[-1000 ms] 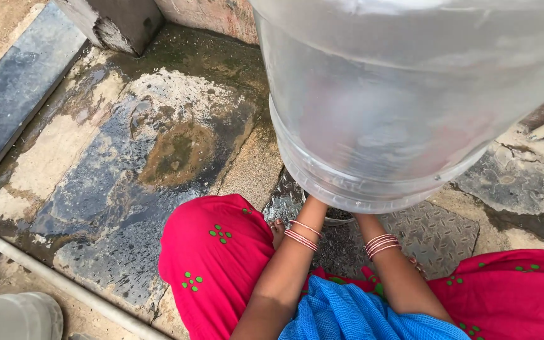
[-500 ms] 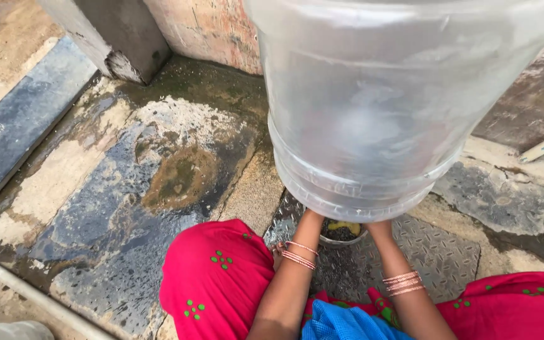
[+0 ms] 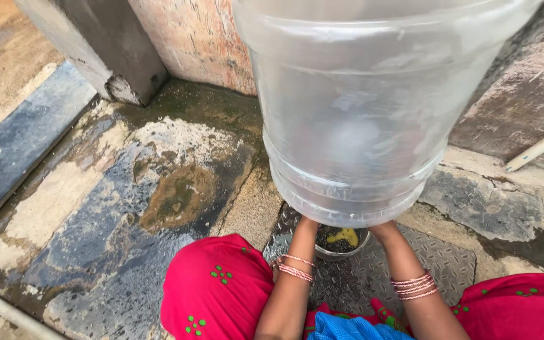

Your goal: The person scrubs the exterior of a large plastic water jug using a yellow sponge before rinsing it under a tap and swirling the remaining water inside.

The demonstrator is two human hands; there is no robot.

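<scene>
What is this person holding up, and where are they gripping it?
A large clear plastic water jar, held by its lower end with both hands: left hand, right hand, mostly hidden beneath it.

The person wore bright red cloth (image 3: 218,293) with little green dot patterns on it, like tiny flowers. The red cloth covered both knees, one on each side of the picture. Between the knees, low in the picture, there was a patch of blue cloth (image 3: 347,328) with a crinkly look. Both arms were bare from the elbow down, with no sleeves showing. The left wrist had a stack of thin pink and white bangles (image 3: 295,267). The right wrist had a stack of bangles (image 3: 414,286) too, also thin and pinkish. The hands themselves were mostly hidden from view, so any rings could not be seen.
</scene>
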